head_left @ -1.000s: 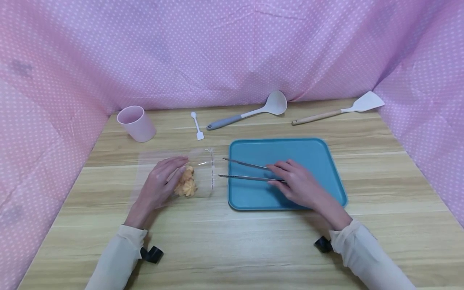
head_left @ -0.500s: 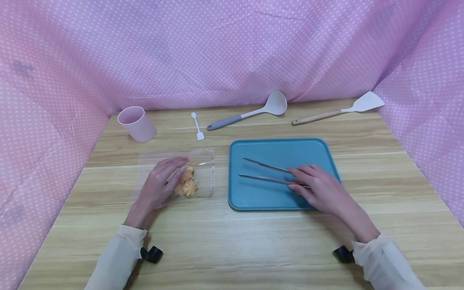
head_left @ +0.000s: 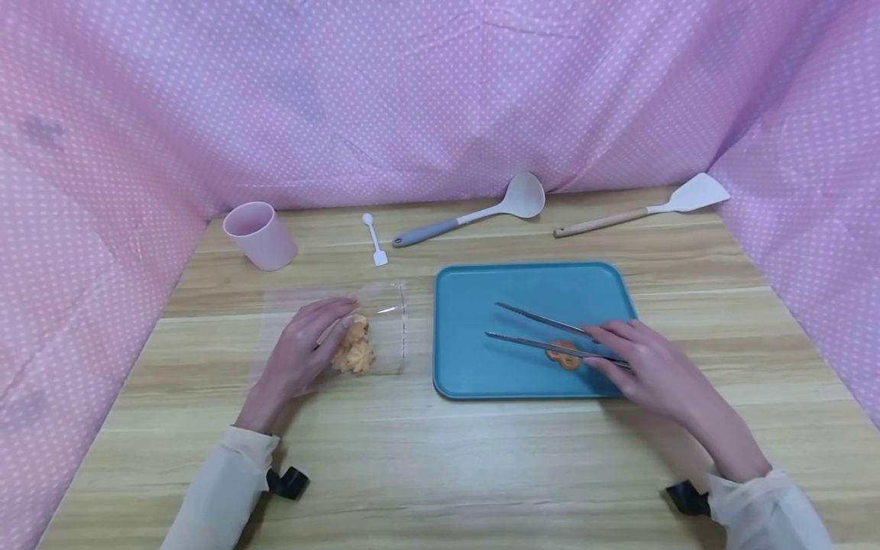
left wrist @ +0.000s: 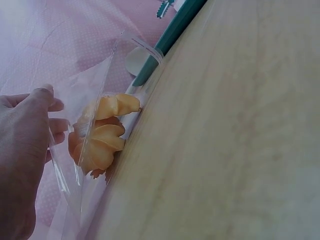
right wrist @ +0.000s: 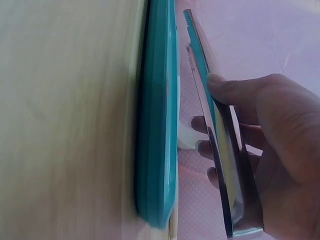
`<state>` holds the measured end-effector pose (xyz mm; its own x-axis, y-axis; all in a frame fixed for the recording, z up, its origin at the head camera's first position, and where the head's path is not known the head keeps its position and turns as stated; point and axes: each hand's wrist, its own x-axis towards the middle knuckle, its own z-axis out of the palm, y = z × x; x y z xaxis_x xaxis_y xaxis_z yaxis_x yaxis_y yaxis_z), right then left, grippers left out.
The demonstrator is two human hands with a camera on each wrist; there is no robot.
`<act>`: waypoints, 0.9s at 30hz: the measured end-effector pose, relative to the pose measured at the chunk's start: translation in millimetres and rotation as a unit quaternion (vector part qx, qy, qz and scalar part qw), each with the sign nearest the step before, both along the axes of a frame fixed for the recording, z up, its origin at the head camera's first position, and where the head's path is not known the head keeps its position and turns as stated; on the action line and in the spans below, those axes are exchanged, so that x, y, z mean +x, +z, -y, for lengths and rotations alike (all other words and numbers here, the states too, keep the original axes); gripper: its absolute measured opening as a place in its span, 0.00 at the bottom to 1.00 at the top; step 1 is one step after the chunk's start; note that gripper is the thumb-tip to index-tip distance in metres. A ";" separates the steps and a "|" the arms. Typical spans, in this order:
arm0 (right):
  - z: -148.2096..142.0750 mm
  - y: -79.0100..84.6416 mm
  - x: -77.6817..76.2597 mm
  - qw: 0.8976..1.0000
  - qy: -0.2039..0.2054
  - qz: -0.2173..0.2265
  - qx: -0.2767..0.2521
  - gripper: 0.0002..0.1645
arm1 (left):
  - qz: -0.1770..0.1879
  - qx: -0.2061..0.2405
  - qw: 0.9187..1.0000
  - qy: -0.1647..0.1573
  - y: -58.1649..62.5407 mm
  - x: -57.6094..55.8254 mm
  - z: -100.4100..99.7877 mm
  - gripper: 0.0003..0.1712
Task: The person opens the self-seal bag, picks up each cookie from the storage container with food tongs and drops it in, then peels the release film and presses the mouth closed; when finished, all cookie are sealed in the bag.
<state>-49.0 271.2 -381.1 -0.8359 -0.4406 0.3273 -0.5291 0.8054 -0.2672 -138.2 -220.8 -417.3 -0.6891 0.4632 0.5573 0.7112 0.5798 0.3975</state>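
Right hand (head_left: 649,367), at the blue tray's (head_left: 474,374) right side: fingers curled round metal tongs (head_left: 529,341), arms apart, nothing between the tips. Pretzel biscuit (head_left: 567,362) on tray's right half, crossed by near arm in the head view. For a clean grip: draw back, straddle, squeeze lightly; probably brittle. Left of tray: left hand (head_left: 305,347) seems to pinch clear bag (head_left: 386,336) over cookies (head_left: 359,356). Loose film could snag tips. Beyond tray: small spoon (head_left: 373,235), ladle (head_left: 524,196), spatula (head_left: 694,193), all out of the way.
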 end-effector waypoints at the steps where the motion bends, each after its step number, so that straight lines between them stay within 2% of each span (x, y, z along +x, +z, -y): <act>1: -2.6 -0.1 1.7 1.000 -0.001 -0.001 0.001 0.29 | 0.000 0.000 1.000 0.000 0.1 0.0 0.1 0.16; 7: -15.9 1.4 14.4 1.000 -0.021 0.006 0.010 0.29 | -0.005 0.003 1.000 -0.005 0.3 -0.2 1.1 0.16; 15: -32.5 5.9 27.9 0.997 -0.047 0.051 0.023 0.29 | -0.012 0.006 1.000 -0.007 -0.2 -1.0 1.2 0.15; 27: -59.1 11.9 43.2 0.993 -0.076 0.088 0.019 0.26 | -0.004 0.005 1.000 -0.003 -0.1 0.3 0.2 0.15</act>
<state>-5.8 330.3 -369.3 -0.9363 -0.3146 0.1560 -0.3489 0.8835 -0.3126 -137.9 -221.0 -417.4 -0.6816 0.4614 0.5679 0.7179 0.5717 0.3972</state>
